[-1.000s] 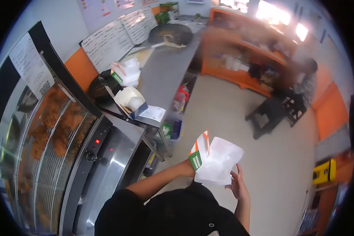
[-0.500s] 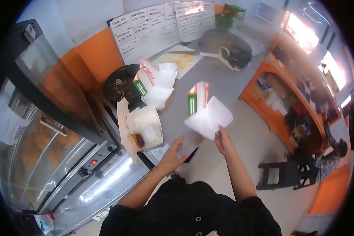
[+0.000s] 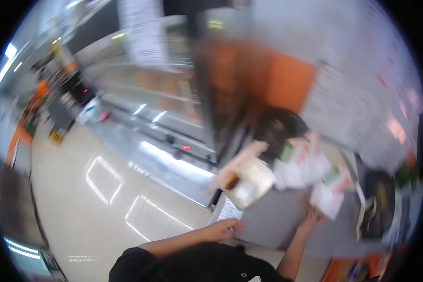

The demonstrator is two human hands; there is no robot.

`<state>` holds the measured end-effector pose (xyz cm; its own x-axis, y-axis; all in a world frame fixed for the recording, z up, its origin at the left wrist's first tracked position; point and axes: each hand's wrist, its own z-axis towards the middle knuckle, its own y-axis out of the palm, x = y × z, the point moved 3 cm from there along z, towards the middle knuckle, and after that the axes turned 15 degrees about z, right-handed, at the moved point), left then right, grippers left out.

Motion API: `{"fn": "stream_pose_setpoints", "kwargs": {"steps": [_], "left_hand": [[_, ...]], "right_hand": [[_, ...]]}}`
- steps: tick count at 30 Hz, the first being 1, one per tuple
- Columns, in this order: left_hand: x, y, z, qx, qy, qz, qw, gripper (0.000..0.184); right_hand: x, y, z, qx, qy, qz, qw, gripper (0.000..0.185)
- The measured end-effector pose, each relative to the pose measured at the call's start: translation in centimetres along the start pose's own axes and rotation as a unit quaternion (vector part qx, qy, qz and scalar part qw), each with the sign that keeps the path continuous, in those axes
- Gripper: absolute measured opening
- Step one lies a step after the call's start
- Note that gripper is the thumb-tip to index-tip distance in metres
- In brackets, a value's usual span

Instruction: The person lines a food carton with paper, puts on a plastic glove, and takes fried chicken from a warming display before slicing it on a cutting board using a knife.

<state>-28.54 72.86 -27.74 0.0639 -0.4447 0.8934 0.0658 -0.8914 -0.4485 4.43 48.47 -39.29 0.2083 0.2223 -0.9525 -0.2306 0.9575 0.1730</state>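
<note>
My right hand [image 3: 313, 218] grips the lower edge of a white paper food packet [image 3: 328, 199] with green and red print, over the grey counter. Beside it lie more white printed paper packets [image 3: 301, 165], overlapping. My left hand [image 3: 228, 229] is empty, its fingers loosely bent and apart, just below a printed slip [image 3: 230, 210] at the counter's edge. An open takeaway box [image 3: 261, 176] sits between the slip and the packets. Inside it are a brown piece of food [image 3: 231, 181] and a white wrapped lump [image 3: 246, 191]. Motion blurs the view.
A glass-fronted display warmer [image 3: 150, 94] stands to the left, with a red light on its panel. A dark pan [image 3: 279, 124] is behind the box. Another dark pan [image 3: 379, 202] and tongs [image 3: 365, 218] are at the right. Tiled floor [image 3: 103, 202] lies at left.
My view has swung left, towards the warmer and floor. My right hand has brought its packet close to the other packets. My left hand stays empty, its fingers more bent.
</note>
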Motion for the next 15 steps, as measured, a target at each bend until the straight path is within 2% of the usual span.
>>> {"fn": "stream_pose_setpoints", "kwargs": {"steps": [1, 2, 5, 7, 9, 11, 12, 14, 15], "left_hand": [[0.5, 0.3, -0.6, 0.025, -0.011, -0.005, 1.000, 0.037], [0.0, 1.0, -1.3, 0.047, -0.035, -0.007, 0.998, 0.036], [0.7, 1.5, -3.7, 0.108, -0.097, 0.031, 0.989, 0.032], [0.0, 1.1, -6.6, 0.129, -0.108, 0.065, 0.984, 0.030], [-1.2, 0.6, -9.6, 0.134, -0.092, 0.100, 0.982, 0.026], [1.4, -4.2, -13.8, 0.216, -0.040, 0.076, 0.973, 0.030], [4.1, -7.8, -16.1, 0.295, -0.020, 0.125, 0.947, 0.030], [13.7, -15.3, -21.9, 0.416, 0.031, 0.193, 0.888, 0.031], [18.3, -17.3, -25.1, 0.472, 0.141, 0.186, 0.850, 0.031]], "right_hand": [[-1.2, 1.2, 0.1, 0.103, 0.063, 0.231, 0.966, 0.040], [-3.8, 2.5, -0.7, 0.178, 0.072, 0.185, 0.964, 0.040], [-6.6, 3.5, -2.4, 0.266, 0.143, 0.063, 0.951, 0.051], [-11.7, 8.0, -3.6, 0.323, 0.135, 0.082, 0.933, 0.051], [-10.0, 9.4, -2.8, 0.258, 0.036, 0.101, 0.960, 0.050], [-8.9, 10.9, -3.3, 0.211, -0.068, 0.117, 0.968, 0.049], [-9.2, 11.5, -4.3, 0.192, -0.120, 0.122, 0.966, 0.048], [-16.5, 16.7, -6.1, 0.152, -0.070, 0.035, 0.985, 0.047], [-17.5, 18.6, -5.7, 0.146, -0.097, 0.033, 0.984, 0.047]]}}
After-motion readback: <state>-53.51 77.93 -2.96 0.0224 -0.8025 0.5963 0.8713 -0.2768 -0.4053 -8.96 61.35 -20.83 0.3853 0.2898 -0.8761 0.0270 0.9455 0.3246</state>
